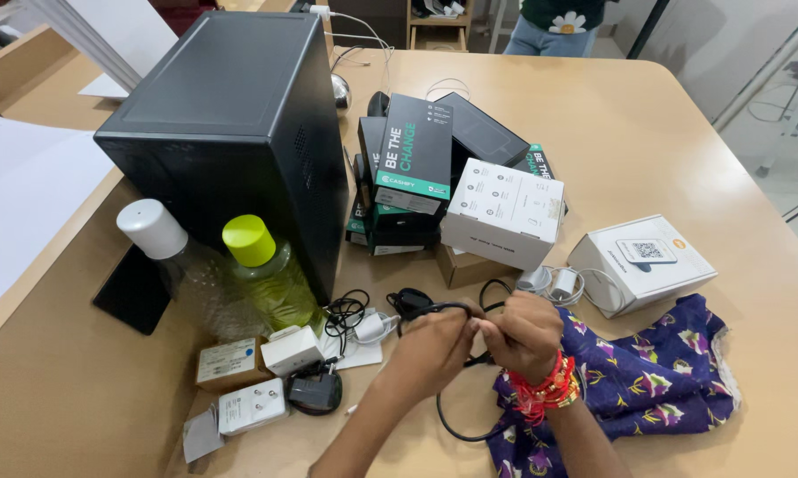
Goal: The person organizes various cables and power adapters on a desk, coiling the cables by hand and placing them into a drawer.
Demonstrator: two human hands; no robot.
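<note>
My left hand [430,350] and my right hand [524,335] meet over the near middle of the wooden table [682,133]. Both pinch a black cable [447,425] that loops from between the fingers down toward me and up toward a black adapter [409,302]. My right wrist wears red and gold bangles and rests on a purple patterned cloth [655,381].
A black computer case [231,124] stands at the left, with two plastic bottles [270,274] in front of it. Several small white chargers and plugs [257,403] lie near the front edge. A pile of black and white boxes [443,186] fills the middle. A white box [642,261] sits right. A person stands beyond the far edge.
</note>
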